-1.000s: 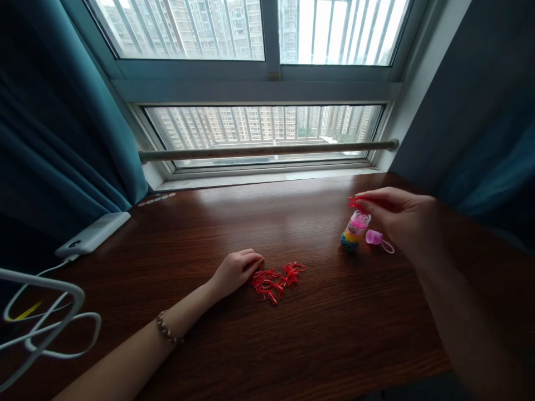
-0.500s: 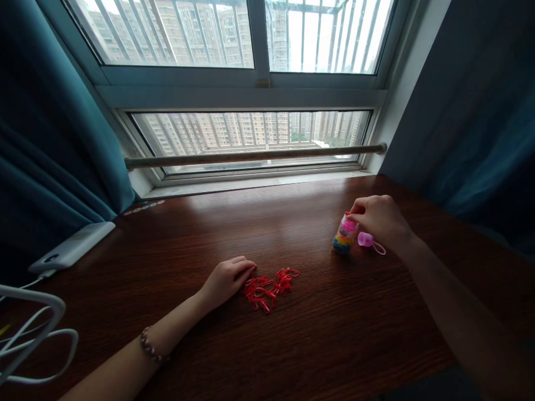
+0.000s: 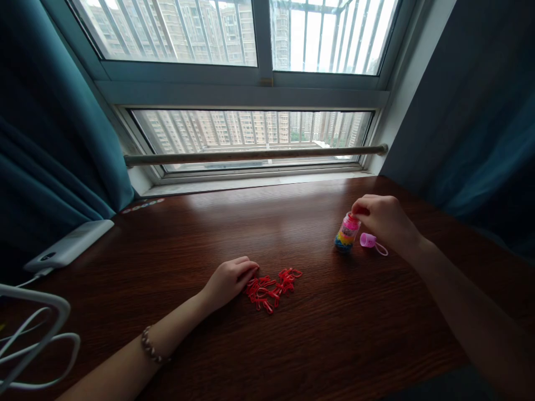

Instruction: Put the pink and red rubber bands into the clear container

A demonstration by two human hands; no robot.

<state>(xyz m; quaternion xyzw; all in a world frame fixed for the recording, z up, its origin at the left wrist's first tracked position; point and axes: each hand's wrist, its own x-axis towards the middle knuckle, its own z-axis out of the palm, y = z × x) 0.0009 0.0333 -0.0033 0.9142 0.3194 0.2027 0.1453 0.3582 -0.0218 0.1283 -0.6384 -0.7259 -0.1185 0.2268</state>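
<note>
My left hand (image 3: 229,281) lies low in the middle of the frame, fingers loosely curled and resting flat, their tips touching the left edge of the heap of red bands (image 3: 271,287); it grips nothing. My right hand (image 3: 382,220), right of centre, has its fingertips pinched together on the mouth of the little bottle (image 3: 346,233), which stands upright and is packed with coloured layers. A scrap of red shows just under those fingertips, but I cannot tell whether I still pinch it or it already sits inside.

A second ago this hand hovered above the bottle with red bands plainly between its fingers; since then it has dropped onto the opening, so the red has reached the bottle's mouth. The left hand and the heap have not shifted.

The pink cap (image 3: 368,240) lies on its side just to the right of the bottle, under my right hand, off the bottle. On the dark wooden tabletop (image 3: 292,345) a white power bank (image 3: 69,245) sits at the far left, with white cable (image 3: 37,334) looping in the lower left corner.
</note>
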